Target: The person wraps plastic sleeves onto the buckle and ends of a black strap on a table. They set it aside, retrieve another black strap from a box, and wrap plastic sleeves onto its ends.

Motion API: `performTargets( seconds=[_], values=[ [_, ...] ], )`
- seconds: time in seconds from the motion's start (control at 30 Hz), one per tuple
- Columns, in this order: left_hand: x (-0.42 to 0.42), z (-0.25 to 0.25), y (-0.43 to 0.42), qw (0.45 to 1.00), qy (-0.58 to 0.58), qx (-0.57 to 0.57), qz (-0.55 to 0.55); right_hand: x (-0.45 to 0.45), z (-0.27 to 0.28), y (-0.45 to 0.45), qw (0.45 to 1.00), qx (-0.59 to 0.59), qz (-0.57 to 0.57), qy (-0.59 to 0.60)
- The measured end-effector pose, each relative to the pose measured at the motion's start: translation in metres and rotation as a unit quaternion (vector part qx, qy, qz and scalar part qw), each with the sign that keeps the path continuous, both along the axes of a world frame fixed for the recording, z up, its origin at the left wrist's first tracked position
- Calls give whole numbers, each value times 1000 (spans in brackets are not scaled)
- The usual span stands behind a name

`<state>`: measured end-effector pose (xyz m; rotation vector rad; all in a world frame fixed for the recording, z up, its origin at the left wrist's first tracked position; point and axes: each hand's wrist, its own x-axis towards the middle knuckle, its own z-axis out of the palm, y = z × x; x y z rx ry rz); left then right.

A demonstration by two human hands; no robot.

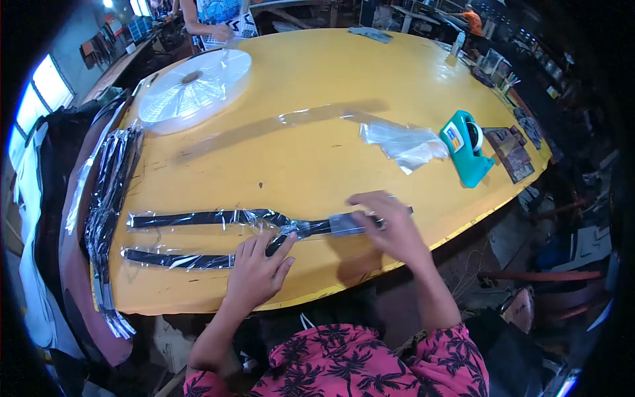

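Black straps in clear plastic sleeves (192, 218) lie on the yellow table, forked toward the left and joined near the middle. My left hand (256, 268) rests on the join and the lower strap, its fingers partly spread and pressing down. A clear plastic sleeve (344, 224) covers the straps' right end. Over that end is my right hand (387, 228), slightly blurred, with its fingers apart and bent; whether the fingertips touch the plastic is hard to tell. Flat clear plastic bags (405, 144) lie farther back, left of a green tape dispenser (466, 152).
A large roll of clear plastic (192, 92) sits at the back left, its strip stretching over the yellow table (297, 172). Bundled wrapped black straps (109, 198) hang at the left edge. A dark block (509, 153) lies right. Another person (215, 23) stands behind the table.
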<state>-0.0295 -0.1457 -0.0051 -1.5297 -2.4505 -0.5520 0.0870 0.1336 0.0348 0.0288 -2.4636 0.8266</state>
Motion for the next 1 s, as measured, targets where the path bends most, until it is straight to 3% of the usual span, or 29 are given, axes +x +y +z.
performTargets(
  seconds=[0.13, 0.67, 0.7, 0.77, 0.87, 0.9, 1.0],
  values=[
    [-1, -3, -2, 1000, 19, -1, 2, -51, -26, -45, 989, -14, 147, -7],
    [1, -1, -1, 999, 32, -6, 1, -63, -48, -50, 986, -60, 152, -24],
    [2, -1, -1, 999, 35, -7, 4, -55, -34, -46, 985, -59, 148, -73],
    [2, 0, -2, 1000, 17, -12, 7, -41, -16, -35, 981, -58, 137, -123],
    [1, -2, -1, 1000, -1, -7, -3, -11, 10, 6, 994, -96, 51, 18],
    [2, -2, 1, 1000, 2, -5, 4, 2, 19, 27, 997, -79, 19, 17],
    [6, 2, 3, 1000, -14, 3, -14, 46, 54, 95, 977, -95, -158, 104]
  ],
)
